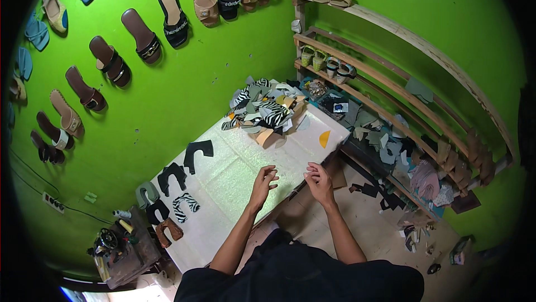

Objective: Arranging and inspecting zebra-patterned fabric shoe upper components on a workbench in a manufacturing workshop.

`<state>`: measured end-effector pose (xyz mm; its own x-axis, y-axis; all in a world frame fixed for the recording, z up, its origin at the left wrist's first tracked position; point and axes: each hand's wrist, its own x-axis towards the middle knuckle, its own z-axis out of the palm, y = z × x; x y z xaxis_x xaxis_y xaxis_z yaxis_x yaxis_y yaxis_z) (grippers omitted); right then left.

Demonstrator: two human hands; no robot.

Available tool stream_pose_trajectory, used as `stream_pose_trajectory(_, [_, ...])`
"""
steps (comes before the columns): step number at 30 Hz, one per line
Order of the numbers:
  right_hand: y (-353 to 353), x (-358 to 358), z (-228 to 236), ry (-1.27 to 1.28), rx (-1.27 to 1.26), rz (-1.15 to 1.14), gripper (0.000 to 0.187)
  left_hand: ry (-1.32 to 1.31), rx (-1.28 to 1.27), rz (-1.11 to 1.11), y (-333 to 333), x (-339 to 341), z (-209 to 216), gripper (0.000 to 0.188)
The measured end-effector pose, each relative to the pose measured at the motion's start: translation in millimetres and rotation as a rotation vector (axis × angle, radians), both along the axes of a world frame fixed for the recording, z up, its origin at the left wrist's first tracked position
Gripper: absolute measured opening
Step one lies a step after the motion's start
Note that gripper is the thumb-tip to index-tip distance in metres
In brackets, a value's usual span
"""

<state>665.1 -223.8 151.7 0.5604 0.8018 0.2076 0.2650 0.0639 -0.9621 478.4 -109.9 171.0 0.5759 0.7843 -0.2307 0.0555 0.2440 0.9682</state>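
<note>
My left hand (262, 187) is above the near edge of the white table (222, 165), its loosely bent fingers apart and nothing visible in them. My right hand (320, 183) hovers by the table's right corner, fingers also half curled and apart, with no object showing. Nearest to it, farther back on the tabletop, lies a yellow half-round piece (324, 139). Beyond both hands rises a heap of cut material scraps (262, 106) in zebra print, grey-green and tan. On the left lie curved cut pieces: black ones (199, 154), a zebra one (185, 207), a grey-green one (147, 195) and a brown patterned one (168, 231).
Sandals (141, 37) hang in rows on the green wall. Wooden shelves (391, 87) with shoes and scraps stand at right. A sewing machine (107, 240) is beside the table's left end. Dark scraps (385, 195) lie on the floor at right.
</note>
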Motion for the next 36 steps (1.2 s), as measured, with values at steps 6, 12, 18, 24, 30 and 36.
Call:
stream_pose_trajectory(6, [44.3,27.9,-0.1,-0.113,-0.042,0.045,0.041,-0.038,-0.032,0.073,39.5,22.0,-7.3,0.042])
stream_pose_trajectory(12, [102.6,49.1,9.2,-0.123,-0.093,0.120,0.041,-0.071,-0.053,0.177,87.5,32.4,-9.2,0.041])
stream_pose_trajectory(18, [159.7,65.8,8.8,-0.144,-0.101,0.176,0.039,-0.077,-0.028,0.213,125.0,37.6,-13.4,0.042])
stream_pose_trajectory(24, [202.5,79.5,-0.4,-0.126,-0.150,0.238,0.040,-0.046,-0.062,0.247,146.9,45.3,-17.6,0.042])
stream_pose_trajectory(30, [245.8,102.4,-2.8,-0.174,-0.145,0.292,0.039,-0.017,-0.090,0.326,174.7,64.9,-25.1,0.040])
stream_pose_trajectory(36, [293.6,135.4,-15.8,-0.168,-0.160,0.383,0.039,-0.001,-0.036,0.423,206.3,100.8,-48.7,0.037])
